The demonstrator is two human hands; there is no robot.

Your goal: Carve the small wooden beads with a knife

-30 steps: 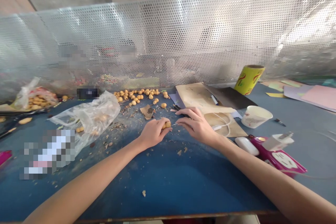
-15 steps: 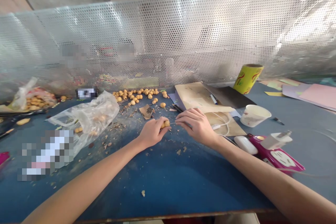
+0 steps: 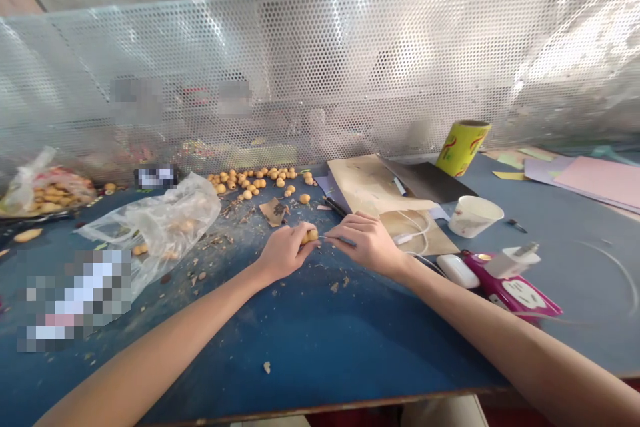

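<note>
Left hand [image 3: 281, 255] closed round small gourd [image 3: 311, 235]; right hand [image 3: 367, 243] pinches thin tool [image 3: 324, 237], tip at gourd. Likely boring or scraping; next stroke needs steady grip.

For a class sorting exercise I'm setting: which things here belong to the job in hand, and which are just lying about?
Job in hand:
left hand, holding a tan gourd
right hand, holding a thin tool
similar gourds behind, probably

Just lying about, it seems:
white cup
yellow tube
magenta socket block
pink paper
</note>
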